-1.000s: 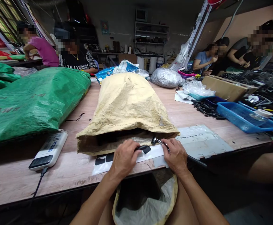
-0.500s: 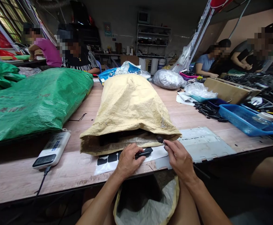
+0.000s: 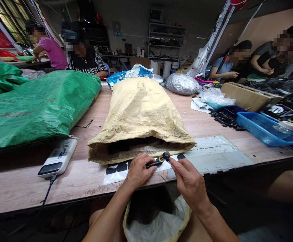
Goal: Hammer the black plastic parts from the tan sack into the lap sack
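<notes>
My left hand (image 3: 139, 170) is closed around a slim black rod-shaped piece (image 3: 154, 163), just in front of the sack's mouth. At the rod's right end, beside a yellowish band, sits a small round black knob (image 3: 166, 155). The fingertips of my right hand (image 3: 190, 183) pinch this knob; whether it is joined to the rod I cannot tell. A pale yellow woven sack (image 3: 142, 107) lies on the table with its mouth towards me and dark contents inside. Under my hands is a white sheet (image 3: 113, 178) with black patches. A second sack (image 3: 159, 227) gapes open at my lap.
A green sack (image 3: 43, 104) fills the left side, with a white power bank (image 3: 58, 158) and its cable before it. Blue trays (image 3: 259, 131), black parts (image 3: 227, 121) and a grey mat (image 3: 219, 154) lie to the right. Several people sit around the tables.
My right hand has brought the round black knob left and down to the end of the rod in my left hand. My left hand has stayed nearly in place.
</notes>
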Demonstrator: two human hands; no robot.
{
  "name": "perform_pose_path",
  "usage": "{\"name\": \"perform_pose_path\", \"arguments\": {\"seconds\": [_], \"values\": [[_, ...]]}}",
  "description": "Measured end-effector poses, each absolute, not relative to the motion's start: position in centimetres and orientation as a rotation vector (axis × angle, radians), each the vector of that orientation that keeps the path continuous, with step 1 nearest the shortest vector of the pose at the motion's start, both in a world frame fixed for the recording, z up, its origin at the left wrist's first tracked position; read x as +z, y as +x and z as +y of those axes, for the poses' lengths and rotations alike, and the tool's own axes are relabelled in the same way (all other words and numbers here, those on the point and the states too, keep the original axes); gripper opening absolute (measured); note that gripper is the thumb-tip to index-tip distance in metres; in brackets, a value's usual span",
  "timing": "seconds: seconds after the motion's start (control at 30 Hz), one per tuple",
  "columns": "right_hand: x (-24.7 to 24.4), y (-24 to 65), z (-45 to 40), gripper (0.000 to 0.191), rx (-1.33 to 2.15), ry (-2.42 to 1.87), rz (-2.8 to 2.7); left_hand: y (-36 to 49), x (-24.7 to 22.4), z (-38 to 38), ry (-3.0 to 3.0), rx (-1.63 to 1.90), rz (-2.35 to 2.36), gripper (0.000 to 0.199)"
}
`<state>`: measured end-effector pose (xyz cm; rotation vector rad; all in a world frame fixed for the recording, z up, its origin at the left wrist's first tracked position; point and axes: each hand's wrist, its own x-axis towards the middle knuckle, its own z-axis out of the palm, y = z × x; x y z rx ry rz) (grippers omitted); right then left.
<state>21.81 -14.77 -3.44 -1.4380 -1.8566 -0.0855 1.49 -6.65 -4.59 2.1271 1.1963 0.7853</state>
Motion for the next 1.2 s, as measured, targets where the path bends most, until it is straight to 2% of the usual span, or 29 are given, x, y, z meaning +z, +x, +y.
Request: {"name": "perform_pose_path", "arguments": {"seconds": [0.4,0.53,0.77,1.2], "values": [[-3.2,19.9,-14.3,0.039,-0.003,-1.466,-1.955,1.5,-4.1,-6.8,2.151,0.764,1.210,0.006],[-3.4,21.0,-13.6,0.035,0.000,-1.472,-1.879,1.6,-4.1,-6.9,2.135,0.768,1.216,0.013],[-4.6,25.4,-10.4,0.025,-0.199,-1.669,-1.804,1.7,-3.9,-6.8,2.088,0.758,1.250,0.019],[-6.9,25.8,-9.5,0.021,-0.295,-1.731,-1.788,1.7,-4.3,-6.8,2.108,0.769,1.253,0.019]]}}
